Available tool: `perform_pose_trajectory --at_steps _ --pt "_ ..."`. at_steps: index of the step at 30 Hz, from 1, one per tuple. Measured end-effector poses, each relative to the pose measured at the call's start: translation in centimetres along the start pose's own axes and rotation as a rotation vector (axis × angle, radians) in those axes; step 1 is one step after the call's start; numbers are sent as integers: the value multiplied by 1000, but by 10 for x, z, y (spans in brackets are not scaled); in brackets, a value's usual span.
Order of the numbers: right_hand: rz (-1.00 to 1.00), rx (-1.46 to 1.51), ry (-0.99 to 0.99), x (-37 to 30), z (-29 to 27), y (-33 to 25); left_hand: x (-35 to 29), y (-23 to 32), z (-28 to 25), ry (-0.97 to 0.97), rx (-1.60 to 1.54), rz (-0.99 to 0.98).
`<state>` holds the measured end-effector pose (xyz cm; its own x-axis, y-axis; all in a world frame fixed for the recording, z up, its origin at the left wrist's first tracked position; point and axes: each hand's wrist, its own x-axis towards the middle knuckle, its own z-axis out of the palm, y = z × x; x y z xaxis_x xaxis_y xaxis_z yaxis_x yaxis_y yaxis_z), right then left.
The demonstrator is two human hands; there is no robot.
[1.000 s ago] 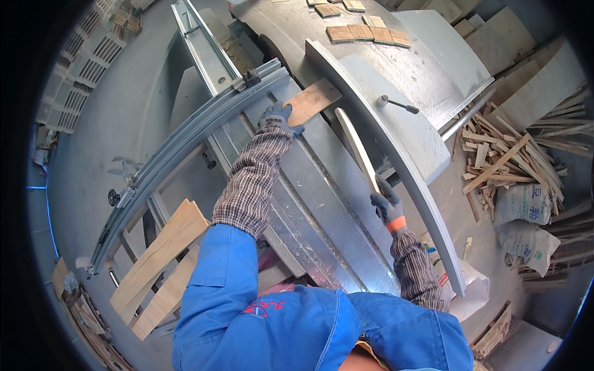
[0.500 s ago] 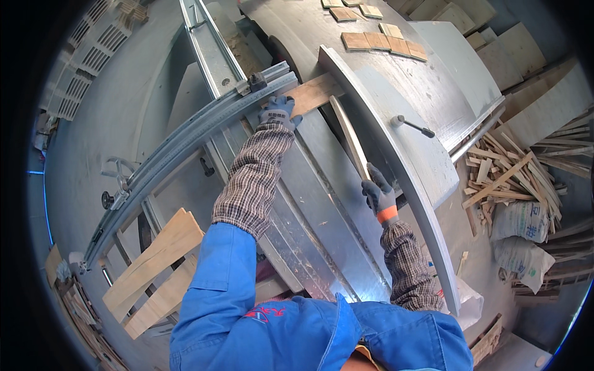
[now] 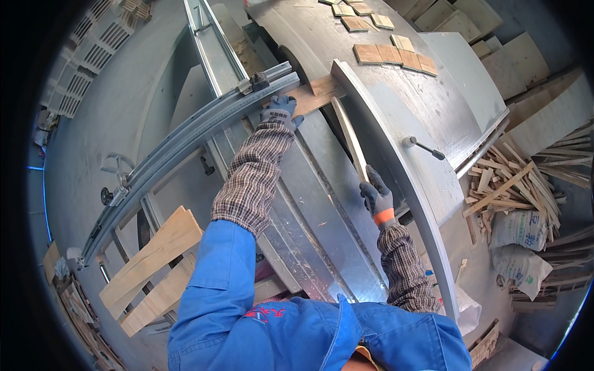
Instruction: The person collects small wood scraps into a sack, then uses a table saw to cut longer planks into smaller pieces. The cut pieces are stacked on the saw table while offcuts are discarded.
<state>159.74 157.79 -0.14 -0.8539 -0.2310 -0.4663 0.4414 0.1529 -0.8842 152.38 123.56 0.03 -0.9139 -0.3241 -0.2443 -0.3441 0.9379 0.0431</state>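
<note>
My left hand (image 3: 281,112), in a grey-blue work glove, is closed over the near end of a flat wooden board (image 3: 304,102) and holds it along the metal crosscut fence (image 3: 210,122). Beyond that board, a short wood piece (image 3: 323,85) lies against the long rip fence (image 3: 396,148), offset from the board by a visible step. My right hand (image 3: 376,195), gloved with an orange cuff, grips the lower end of a slim wooden stick (image 3: 350,137). The stick's far tip reaches beside the short piece. A saw blade cannot be made out.
Small cut wood blocks (image 3: 396,57) lie on the metal saw table (image 3: 445,99) past the rip fence. A black-handled lever (image 3: 424,147) sticks out there. Longer boards (image 3: 151,266) rest at the left. Scrap strips (image 3: 510,185) and white sacks (image 3: 521,266) are piled at the right.
The short piece by the rip fence now sits apart and offset from the board, where one continuous board showed before. Both hands stay almost in place; the view has shifted slightly.
</note>
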Motion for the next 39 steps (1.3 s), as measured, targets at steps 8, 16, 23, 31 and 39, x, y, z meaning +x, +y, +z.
perform_pose_trajectory --at_steps 8,16,23,31,39 --pt "-15 17 -21 9 5 5 8 -2 -1 -48 -11 -34" --pt "18 90 26 43 26 -16 3 3 -15 -88 -105 -173" --pt "-13 70 8 -3 -18 18 -10 -29 39 76 -116 -36" --pt "-113 -107 8 -69 -59 72 -73 -36 88 264 -291 227" --pt "-109 -283 -223 -129 -67 55 -125 -33 90 129 -575 -125"
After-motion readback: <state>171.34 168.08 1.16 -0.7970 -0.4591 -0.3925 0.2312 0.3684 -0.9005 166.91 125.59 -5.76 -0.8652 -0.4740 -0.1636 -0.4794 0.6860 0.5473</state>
